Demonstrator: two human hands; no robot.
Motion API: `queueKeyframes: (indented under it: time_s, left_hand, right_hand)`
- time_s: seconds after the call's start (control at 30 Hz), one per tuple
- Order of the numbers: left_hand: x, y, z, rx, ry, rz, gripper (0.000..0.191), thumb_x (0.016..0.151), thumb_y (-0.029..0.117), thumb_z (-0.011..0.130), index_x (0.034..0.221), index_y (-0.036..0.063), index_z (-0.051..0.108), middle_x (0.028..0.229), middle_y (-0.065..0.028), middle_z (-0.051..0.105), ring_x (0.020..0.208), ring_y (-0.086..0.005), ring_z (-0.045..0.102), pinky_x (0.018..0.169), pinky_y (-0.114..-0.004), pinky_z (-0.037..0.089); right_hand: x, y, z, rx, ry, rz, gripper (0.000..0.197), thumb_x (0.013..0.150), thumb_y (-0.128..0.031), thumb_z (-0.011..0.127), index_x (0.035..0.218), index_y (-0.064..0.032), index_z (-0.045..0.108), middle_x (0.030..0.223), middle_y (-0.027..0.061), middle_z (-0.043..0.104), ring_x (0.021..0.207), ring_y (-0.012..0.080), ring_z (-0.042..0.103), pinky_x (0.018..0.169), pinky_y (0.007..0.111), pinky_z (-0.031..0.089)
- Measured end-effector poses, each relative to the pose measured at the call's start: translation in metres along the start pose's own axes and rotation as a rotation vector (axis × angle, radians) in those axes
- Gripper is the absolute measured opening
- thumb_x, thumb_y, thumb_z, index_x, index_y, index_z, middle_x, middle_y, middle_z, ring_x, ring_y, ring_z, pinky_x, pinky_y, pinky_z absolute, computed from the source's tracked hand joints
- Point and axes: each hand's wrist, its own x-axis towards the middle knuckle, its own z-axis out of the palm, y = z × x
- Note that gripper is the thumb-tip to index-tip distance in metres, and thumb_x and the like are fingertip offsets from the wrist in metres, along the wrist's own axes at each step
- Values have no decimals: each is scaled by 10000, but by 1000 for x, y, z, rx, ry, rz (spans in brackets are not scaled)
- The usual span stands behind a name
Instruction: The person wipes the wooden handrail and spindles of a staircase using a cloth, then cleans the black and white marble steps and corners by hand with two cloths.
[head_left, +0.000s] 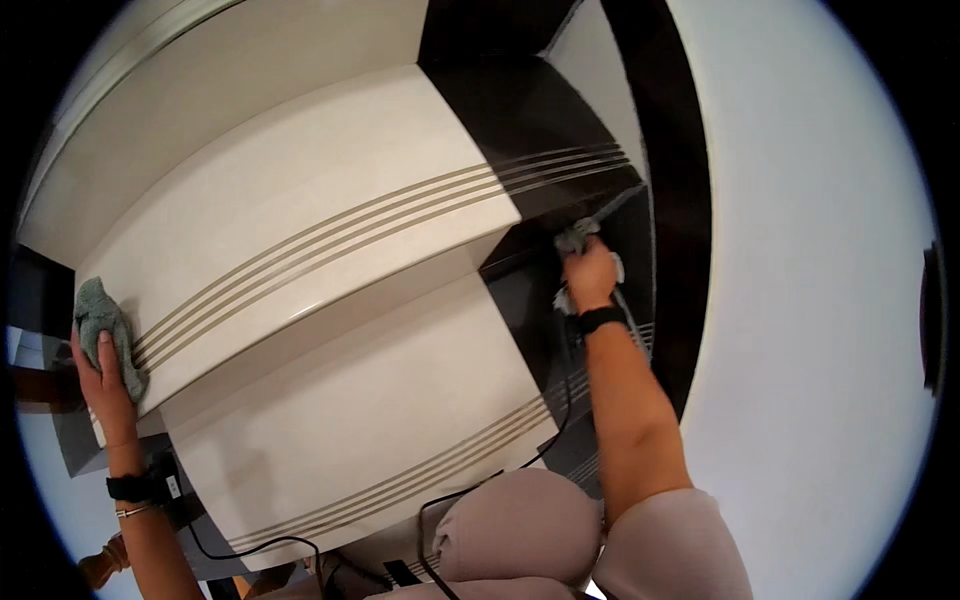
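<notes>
Cream stair treads (315, 150) with dark grooved strips along their front edges rise before me. My left hand (109, 379) grips a grey-green cloth (101, 322) and presses it on the left end of the upper tread, by its grooves. On the other side, my right hand (591, 274) is closed around a second grey cloth (577, 236). That hand is at the dark stone border (551, 124) in the right corner, below the upper step's edge. Its fingers are partly hidden by the hand itself.
A white wall (810, 225) with a dark skirting (671, 150) runs along the right. A black cable (566, 405) crosses the lower step towards my body. Another cable (255, 553) hangs near my left wrist. A turned wooden post (105, 562) shows at lower left.
</notes>
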Motion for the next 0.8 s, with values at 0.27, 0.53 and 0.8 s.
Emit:
queueKeyframes:
  time_s: [0.27, 0.53, 0.8]
  left_hand:
    - [9, 5, 5, 54, 28, -7, 530, 967, 320, 497, 1369, -9, 394, 1296, -172, 511, 1185, -248, 487, 1021, -314, 346]
    - [10, -5, 0, 163, 36, 31, 555, 954, 374, 511, 1369, 19, 411, 1297, -176, 517, 1184, -256, 497, 1022, -320, 351]
    - [10, -9, 0, 153, 27, 33, 549, 955, 382, 506, 1371, 34, 415, 1289, -179, 523, 1173, -253, 510, 1013, -324, 367]
  right_hand:
    - [-92, -41, -37, 348, -827, -535, 414, 659, -5, 603, 1066, -63, 649, 1034, 174, 649, 971, 341, 611, 869, 391, 487]
    - [38, -100, -188, -274, 246, -920, 347, 715, -11, 561, 1020, -130, 675, 1043, 92, 657, 926, 309, 609, 806, 396, 497]
    - [26, -13, -153, -660, 180, -881, 298, 664, -10, 630, 939, -125, 626, 1056, 53, 600, 970, 323, 539, 790, 426, 470]
